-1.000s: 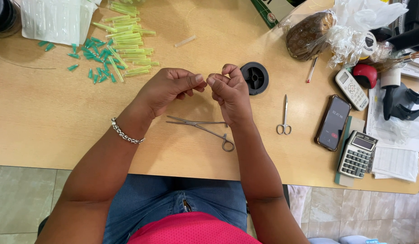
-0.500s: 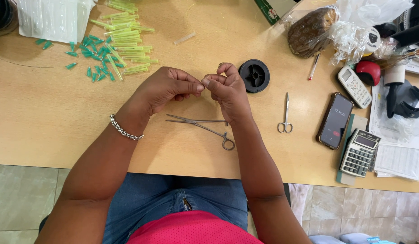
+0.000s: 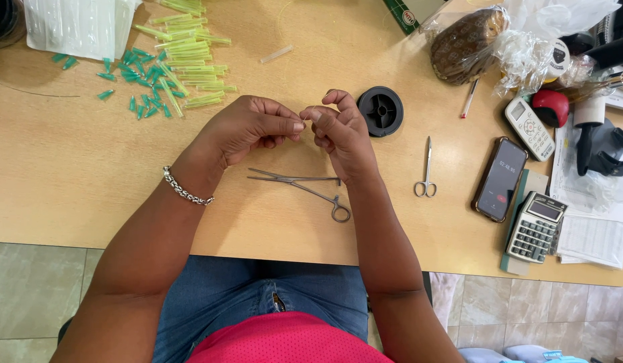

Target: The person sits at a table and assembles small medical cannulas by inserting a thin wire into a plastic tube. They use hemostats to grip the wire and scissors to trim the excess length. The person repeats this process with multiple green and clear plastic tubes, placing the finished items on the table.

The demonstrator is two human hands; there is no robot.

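While both hands meet above the middle of the pale wooden desk [image 3: 69, 175], the left hand [image 3: 247, 128] and the right hand [image 3: 342, 131] each pinch thumb against forefinger on a very thin pale strand [image 3: 305, 115], barely visible, that bridges the small gap between them; whether a knot is formed there is too fine to tell. Judging by the layout, the fine handwork is under way and not finished: the slim steel locking forceps [image 3: 305, 188] lie untouched just below the hands, toward the near edge, and the small steel scissors [image 3: 426, 171] rest apart to the right. The round black spool [image 3: 381, 111] sits just beside the right hand. Toward the far left corner, a loose heap of yellow-green tubes with scattered teal caps [image 3: 170, 74] lies unboxed on the desk, next to a clear plastic packet [image 3: 76, 27] whose contents are indistinct. At the far right, a clear bag [image 3: 469, 44] holds something brown, and a dark phone [image 3: 500, 178] and grey calculator [image 3: 534, 227] lie near the right edge.
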